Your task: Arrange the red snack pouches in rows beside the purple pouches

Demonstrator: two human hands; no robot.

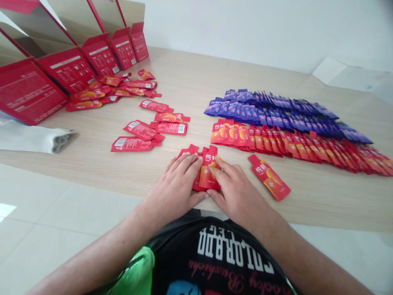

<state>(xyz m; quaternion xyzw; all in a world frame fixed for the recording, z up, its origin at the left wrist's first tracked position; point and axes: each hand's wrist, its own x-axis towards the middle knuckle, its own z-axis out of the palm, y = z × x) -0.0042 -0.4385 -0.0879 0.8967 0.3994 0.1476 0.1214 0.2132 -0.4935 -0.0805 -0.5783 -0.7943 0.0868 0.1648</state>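
Near the table's front edge, a few overlapping red spouted pouches [206, 174] lie with an orange fruit picture facing up. My left hand [179, 180] covers their left side, fingers together over them and thumb at the bottom edge. From the right, my right hand [231, 182] grips the same group, with fingertips on the top pouch and thumb at its lower edge. The two thumbs nearly meet. A single red pouch [270, 178] lies tilted just right of my right hand.
A long row of overlapping red pouches [276, 141] runs right, with purple pouches [270, 108] in rows behind it. Loose red pouches [135, 143] and a red heap [92, 96] lie left. Open red boxes [66, 67] stand at back left; a white rolled sheet [30, 137] lies before them.
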